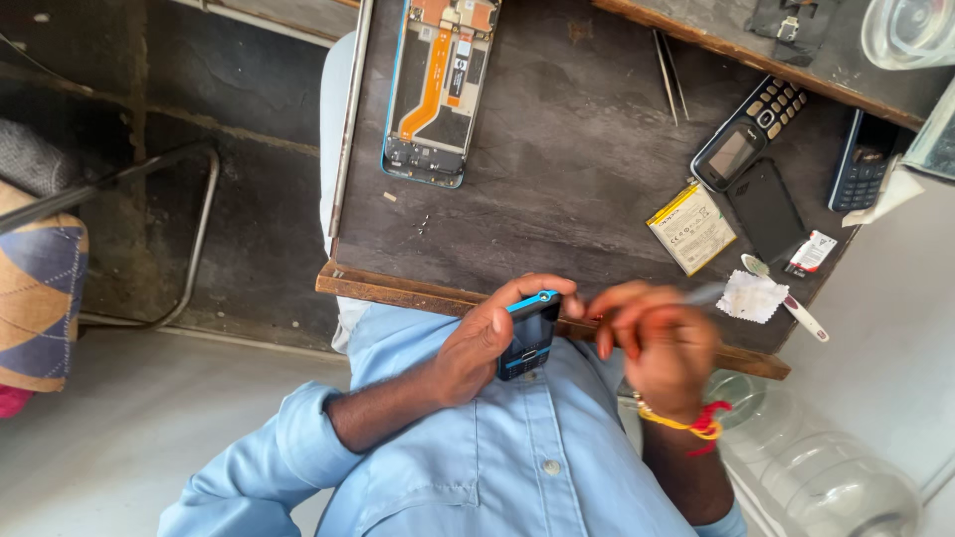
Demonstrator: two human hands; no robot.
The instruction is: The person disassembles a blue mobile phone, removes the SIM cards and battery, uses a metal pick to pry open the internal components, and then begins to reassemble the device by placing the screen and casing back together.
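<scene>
Left hand clamped around small blue-edged keypad phone, long axis pointing away from the wooden bench edge. Right hand, fingers pinched together on a thin tool, sits just beside the phone's top end.

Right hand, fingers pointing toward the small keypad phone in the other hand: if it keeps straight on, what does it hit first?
Most likely the small blue-edged keypad phone held by the left hand. The right hand has its fingertips aimed at the phone's upper end, with only a narrow gap between. Depth is unclear; it might skim the left thumb instead.
</scene>
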